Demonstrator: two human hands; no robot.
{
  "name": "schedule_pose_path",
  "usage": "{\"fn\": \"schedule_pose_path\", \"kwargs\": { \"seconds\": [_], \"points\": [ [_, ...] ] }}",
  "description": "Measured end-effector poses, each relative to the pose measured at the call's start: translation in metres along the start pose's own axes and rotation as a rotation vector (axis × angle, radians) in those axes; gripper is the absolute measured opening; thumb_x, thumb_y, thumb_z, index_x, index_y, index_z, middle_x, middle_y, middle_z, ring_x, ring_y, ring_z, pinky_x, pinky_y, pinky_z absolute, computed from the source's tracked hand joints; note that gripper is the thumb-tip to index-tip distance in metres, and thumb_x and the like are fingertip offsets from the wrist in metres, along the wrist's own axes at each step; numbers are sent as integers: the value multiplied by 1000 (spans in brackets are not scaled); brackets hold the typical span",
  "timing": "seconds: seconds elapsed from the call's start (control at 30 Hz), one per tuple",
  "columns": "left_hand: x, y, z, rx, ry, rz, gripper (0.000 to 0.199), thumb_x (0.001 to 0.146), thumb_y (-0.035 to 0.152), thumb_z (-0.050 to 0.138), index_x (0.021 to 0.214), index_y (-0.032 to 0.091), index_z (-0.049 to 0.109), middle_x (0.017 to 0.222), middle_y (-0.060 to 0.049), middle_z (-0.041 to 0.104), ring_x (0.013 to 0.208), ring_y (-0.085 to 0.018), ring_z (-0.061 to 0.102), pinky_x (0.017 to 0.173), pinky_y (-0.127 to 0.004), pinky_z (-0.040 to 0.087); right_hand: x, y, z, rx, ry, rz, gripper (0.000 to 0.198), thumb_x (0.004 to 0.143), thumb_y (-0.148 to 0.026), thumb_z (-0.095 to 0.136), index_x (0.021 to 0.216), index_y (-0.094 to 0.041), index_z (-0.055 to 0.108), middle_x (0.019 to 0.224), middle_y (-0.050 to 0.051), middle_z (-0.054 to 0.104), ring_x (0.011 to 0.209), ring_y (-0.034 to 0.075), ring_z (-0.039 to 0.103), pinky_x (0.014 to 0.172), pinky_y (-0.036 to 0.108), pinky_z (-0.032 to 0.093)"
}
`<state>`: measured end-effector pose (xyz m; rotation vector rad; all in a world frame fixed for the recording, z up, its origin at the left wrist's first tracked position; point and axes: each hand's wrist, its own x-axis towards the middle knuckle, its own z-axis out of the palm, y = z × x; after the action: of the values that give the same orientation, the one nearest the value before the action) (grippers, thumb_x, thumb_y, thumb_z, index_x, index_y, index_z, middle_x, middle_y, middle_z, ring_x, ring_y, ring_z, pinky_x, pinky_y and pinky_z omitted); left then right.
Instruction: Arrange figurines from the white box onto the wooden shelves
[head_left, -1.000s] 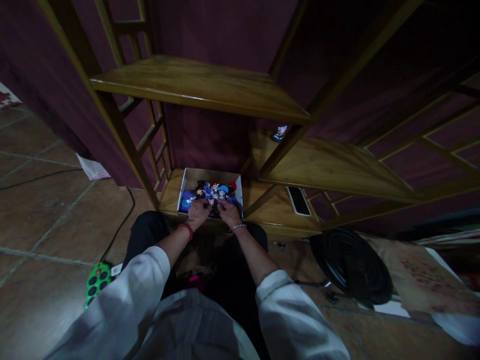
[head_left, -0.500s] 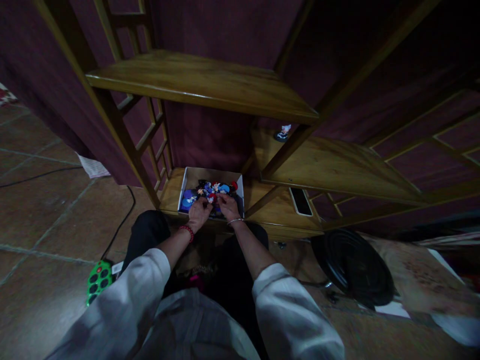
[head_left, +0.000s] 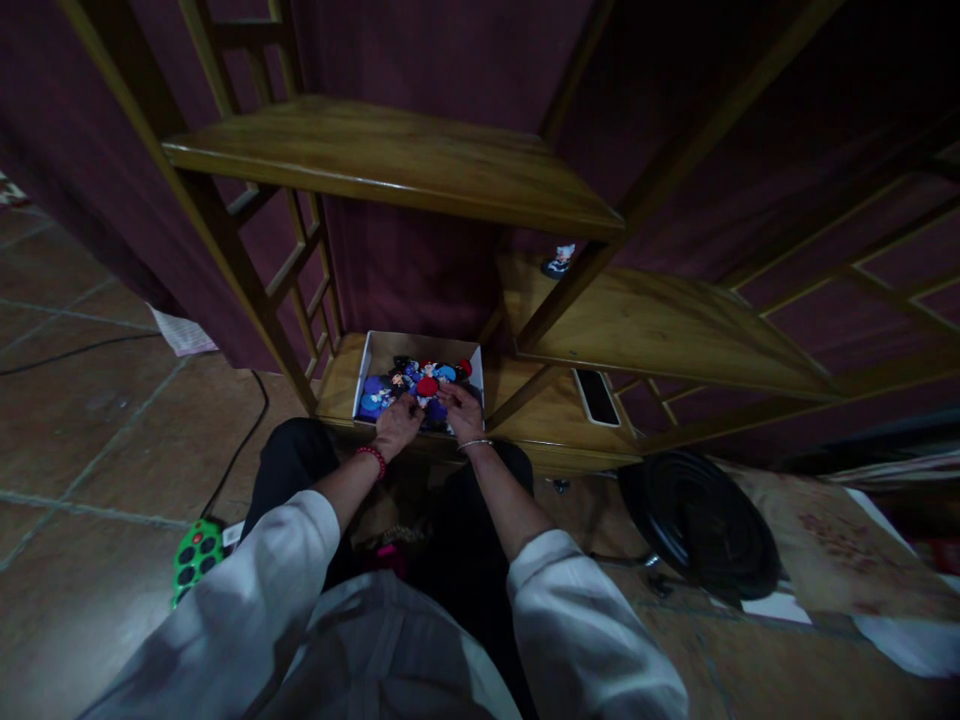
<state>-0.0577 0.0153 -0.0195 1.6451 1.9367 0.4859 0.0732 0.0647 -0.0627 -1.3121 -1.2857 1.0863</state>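
Observation:
A shallow open box [head_left: 481,385] with pale walls sits on the low wooden shelf, filled with several small figurines [head_left: 374,402] on round blue, purple, black and red bases. Over its front part, a small figurine with a red round base [head_left: 427,386] is between my hands, base turned up toward me. My right hand [head_left: 463,412] is closed, its thumb and fingertips at the right side of that figurine. My left hand [head_left: 397,428] has curled, pinched fingers just below and left of it; what they grip is hidden.
A phone [head_left: 598,398] lies on the low shelf to the right. One figurine [head_left: 559,261] stands on the middle shelf. An upper shelf board [head_left: 390,155] overhangs the box. A round black object [head_left: 701,530] is at right; a green power strip [head_left: 196,560] with its cord lies on the floor.
The figurine between my hands has turned so that its red base faces me more. My left hand has dropped slightly away from it. The whole view has shifted a little.

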Motion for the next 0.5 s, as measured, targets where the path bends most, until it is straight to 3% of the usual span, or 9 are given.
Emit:
{"fn": "schedule_pose_path", "kwargs": {
  "seconds": [0.13, 0.33, 0.5],
  "points": [
    [0, 1, 1, -3, 6, -16, 25, 84, 29, 41, 104, 20, 54, 101, -5, 65, 94, -17, 60, 79, -26, 43, -3, 6, -9, -231, 19, 16, 24, 73, -17, 47, 90, -17, 63, 86, 4, 67, 75, 16, 65, 74, 35, 54],
    [5, -3, 6, -4, 8, -41, 25, 85, 31, 41, 104, 20, 53, 101, -7, 65, 94, -19, 60, 77, -28, 43, -10, 11, -28, -425, -36, -12, 25, 67, -12, 51, 85, -21, 66, 69, -3, 66, 69, 14, 62, 79, 36, 52],
    [8, -4, 7, -6, 1, -56, 24, 85, 30, 41, 103, 20, 54, 101, -7, 65, 93, -19, 61, 77, -27, 44, -9, 15, -28, -482, -83, -17, 25, 69, -13, 53, 87, -24, 65, 74, -4, 67, 74, 14, 64, 79, 32, 52]
  ]
}}
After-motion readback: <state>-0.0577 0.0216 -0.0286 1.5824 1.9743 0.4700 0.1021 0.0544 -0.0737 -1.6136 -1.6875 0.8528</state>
